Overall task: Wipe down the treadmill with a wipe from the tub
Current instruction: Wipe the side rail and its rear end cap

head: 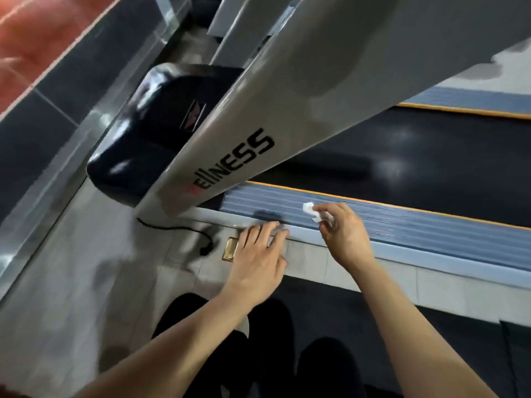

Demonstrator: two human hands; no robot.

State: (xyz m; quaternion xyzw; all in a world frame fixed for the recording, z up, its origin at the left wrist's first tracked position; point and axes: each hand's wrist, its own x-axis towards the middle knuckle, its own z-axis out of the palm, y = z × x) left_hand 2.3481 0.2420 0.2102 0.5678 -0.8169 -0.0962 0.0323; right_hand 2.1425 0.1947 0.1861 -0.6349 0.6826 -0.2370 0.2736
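Nearest, two bare forearms reach forward from the bottom edge, above two dark legs of the person standing on the grey floor (66,282). The left hand (258,262) is released: its fingers lie straight and spread, the tips blurred, over the pale outer edge of the treadmill (316,81) deck. The right hand (343,234) pinches one small white wipe (309,209) between thumb and fingertips; the crumpled wipe is held against, or just above, the ribbed blue side rail (416,225), and which of the two cannot be told. A clear wrapper or second scrap seems to sit in the same pinch, but it is too blurred to be sure.

Just left of the left hand, one brass floor plate (230,248) is set into the tiles, and one black cable (178,229) runs beside it to a dark plug.

Beyond the hands, the near blue rail carries one orange stripe along its inner edge, then comes the black running belt (402,162), then a second blue rail (474,100) with its own orange stripe. One grey upright (258,116) slants across the view, lettered "ELLNESS" in black with a red letter at its foot. Behind it sits one glossy black motor cover (143,139). Farthest, at top left, lie dark tiles and a red floor strip (34,33).
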